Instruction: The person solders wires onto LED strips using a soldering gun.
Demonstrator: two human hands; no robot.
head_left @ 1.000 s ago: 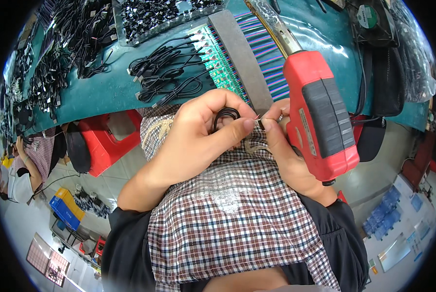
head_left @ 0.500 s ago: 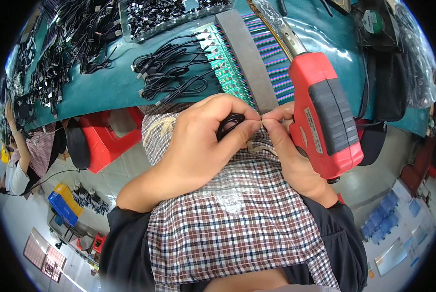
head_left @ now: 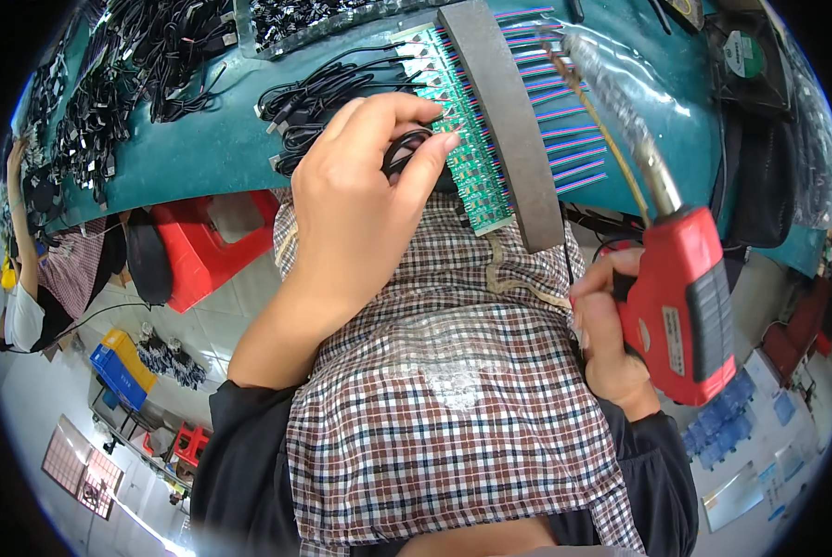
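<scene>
Over the left edge of a green circuit board strip (head_left: 476,176), my left hand (head_left: 346,200) pinches a coiled black cable (head_left: 400,156) between thumb and fingertips. The cable's thin end is at the board's edge, too small to make out well. To the right, my right hand (head_left: 611,339) is wrapped round the handle of a red and black soldering gun (head_left: 676,311). Its metal barrel, partly smeared by motion, points up and away over the table, with a thin brownish tube beside it. A long grey bar (head_left: 504,121) lies across the board's right side.
Several coiled black cables (head_left: 318,88) lie left of the board; pink and blue wires (head_left: 574,139) fan out to the right. More cable bundles (head_left: 170,56), a tray of small black parts (head_left: 314,23) and a fan (head_left: 745,60) stand farther back. Another person's arm (head_left: 26,223) shows at far left.
My hands have come apart. The left has carried the cable forward to the board; the right has gone right and nearer me, now gripping the soldering gun, which has shifted right and down.
</scene>
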